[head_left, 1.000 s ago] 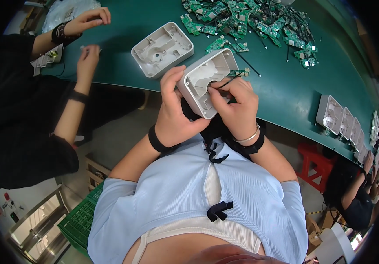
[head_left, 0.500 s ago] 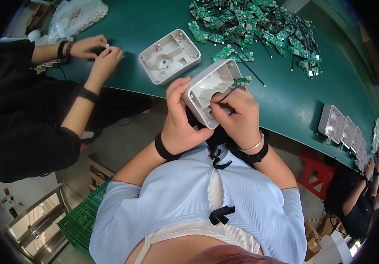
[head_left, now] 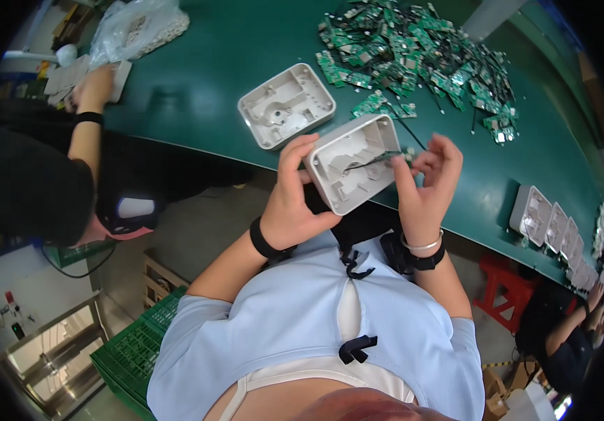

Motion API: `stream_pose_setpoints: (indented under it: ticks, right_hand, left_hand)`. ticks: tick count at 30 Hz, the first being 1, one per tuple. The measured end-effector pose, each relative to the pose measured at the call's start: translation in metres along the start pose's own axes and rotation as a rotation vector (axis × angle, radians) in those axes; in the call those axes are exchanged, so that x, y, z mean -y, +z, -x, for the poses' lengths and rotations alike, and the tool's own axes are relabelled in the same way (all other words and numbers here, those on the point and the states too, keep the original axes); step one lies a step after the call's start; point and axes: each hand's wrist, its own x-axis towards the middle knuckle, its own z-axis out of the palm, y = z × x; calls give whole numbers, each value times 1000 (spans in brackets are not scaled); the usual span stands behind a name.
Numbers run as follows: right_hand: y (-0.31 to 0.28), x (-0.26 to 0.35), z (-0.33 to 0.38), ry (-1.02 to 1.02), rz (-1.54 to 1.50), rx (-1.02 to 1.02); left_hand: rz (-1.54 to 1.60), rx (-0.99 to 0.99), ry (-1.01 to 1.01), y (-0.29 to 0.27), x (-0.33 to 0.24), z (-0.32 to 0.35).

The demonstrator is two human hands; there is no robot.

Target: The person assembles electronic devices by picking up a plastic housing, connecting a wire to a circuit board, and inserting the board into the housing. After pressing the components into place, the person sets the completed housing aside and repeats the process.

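Note:
A light grey plastic housing (head_left: 330, 172), open side up and tilted, is gripped at its left side by my left hand (head_left: 289, 200). Inside it show ribs, screw posts and a round feature. From its floor a black cable (head_left: 372, 163) runs to a small green circuit board (head_left: 407, 154) at the right rim. My right hand (head_left: 428, 186) is beside that rim, thumb near the board and fingers spread apart; whether the thumb touches the board is hard to tell. A second grey housing (head_left: 274, 116) lies open side up on the green table (head_left: 211, 91), just beyond my left hand.
A large heap of green circuit boards (head_left: 421, 59) with black cables covers the far table. Housings (head_left: 532, 209) stand in a row at right. A co-worker's hand (head_left: 97, 88) reaches toward grey parts at left, near a plastic bag (head_left: 140, 31). A red stool (head_left: 501, 291) stands below.
My right hand has drawn back out of the housing to the right, its fingers opening. The cable now reaches across the housing to the board. The co-worker's arm has moved away to the left.

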Motion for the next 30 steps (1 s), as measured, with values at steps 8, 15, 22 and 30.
stream_pose_setpoints:
  ticks: [8, 15, 22, 30]
  right_hand:
    - [-5, -15, -6, 103, -306, 193]
    - [-17, 27, -14, -413, 154, 229]
    - [-30, 44, -16, -599, 252, 637]
    - [-32, 28, 3, -623, 241, 581]
  left_hand:
    - [120, 6, -43, -2, 3, 0]
    - [-256, 22, 13, -8, -9, -8]
    - [-2, 3, 50, 2, 1, -9]
    - [121, 53, -123, 0, -19, -17]
